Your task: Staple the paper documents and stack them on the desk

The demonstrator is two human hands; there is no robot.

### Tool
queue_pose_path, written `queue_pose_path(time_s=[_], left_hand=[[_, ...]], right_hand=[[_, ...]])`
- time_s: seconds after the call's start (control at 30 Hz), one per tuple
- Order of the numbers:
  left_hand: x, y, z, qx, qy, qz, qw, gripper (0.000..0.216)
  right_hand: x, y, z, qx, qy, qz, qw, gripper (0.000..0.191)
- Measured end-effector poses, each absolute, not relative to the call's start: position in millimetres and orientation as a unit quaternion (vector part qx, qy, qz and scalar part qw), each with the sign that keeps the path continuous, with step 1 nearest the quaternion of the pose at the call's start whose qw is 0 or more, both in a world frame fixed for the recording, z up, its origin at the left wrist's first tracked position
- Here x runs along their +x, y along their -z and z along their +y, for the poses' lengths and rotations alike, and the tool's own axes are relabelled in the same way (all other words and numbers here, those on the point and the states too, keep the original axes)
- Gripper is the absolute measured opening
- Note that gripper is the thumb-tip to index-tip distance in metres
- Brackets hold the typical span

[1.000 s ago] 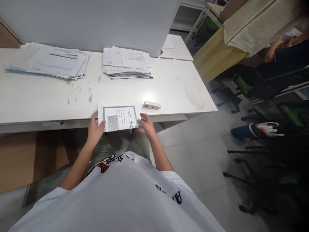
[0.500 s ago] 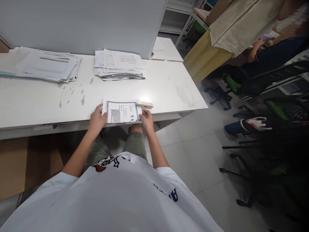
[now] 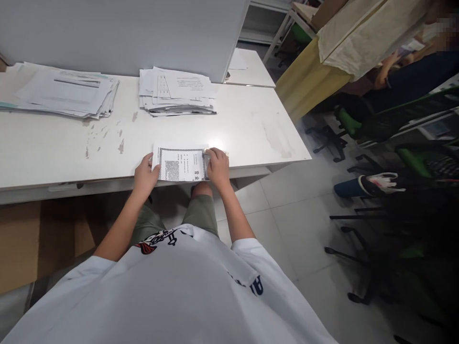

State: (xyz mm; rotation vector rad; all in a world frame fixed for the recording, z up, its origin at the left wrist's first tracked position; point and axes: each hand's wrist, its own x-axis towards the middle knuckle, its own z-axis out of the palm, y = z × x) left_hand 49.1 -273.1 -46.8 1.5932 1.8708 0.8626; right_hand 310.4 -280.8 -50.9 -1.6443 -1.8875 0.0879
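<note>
Printed sheets of paper [image 3: 175,162] with a dark ornamental border lie at the front edge of the white desk, their near side reaching slightly past it. My left hand [image 3: 146,173] grips their left side, thumb on top and fingers beneath. At the right end, my right hand [image 3: 218,167] is closed over a cream stapler [image 3: 226,154], most of which it hides. Only the stapler's two ends show, one by the fingertips at the sheets' upper right corner and one beyond the knuckles.
Two paper stacks, a left one [image 3: 64,95] and a middle one [image 3: 179,93], lie along a grey partition [image 3: 118,33]. The white desk [image 3: 247,124] ends at the right. Beyond it are office chairs [image 3: 347,122], a blue bin [image 3: 347,188] and a seated person [image 3: 419,76].
My right hand has moved from the sheets' right edge up onto the stapler and closed over it. My left hand still holds the paper's left side. The view has shifted slightly.
</note>
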Motion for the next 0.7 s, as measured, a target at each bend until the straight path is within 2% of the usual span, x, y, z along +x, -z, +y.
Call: queue_pose_path(time_s=[0.33,0.5,0.63,0.7], left_hand=[[49,53,-275,0.581,-0.335,0.689,0.274,0.057],[50,53,-277,0.582,-0.339,0.692,0.258,0.057],[51,55,-278,0.586,-0.341,0.689,0.257,0.056],[51,55,-278,0.588,-0.344,0.684,0.263,0.057]], right_hand=[[312,74,-273,-0.621,-0.011,-0.701,0.35,0.052],[312,73,-265,-0.636,0.023,-0.705,0.313,0.042],[322,53,-260,-0.62,0.014,-0.737,0.267,0.035],[329,42,-264,-0.601,0.0,-0.751,0.274,0.035]])
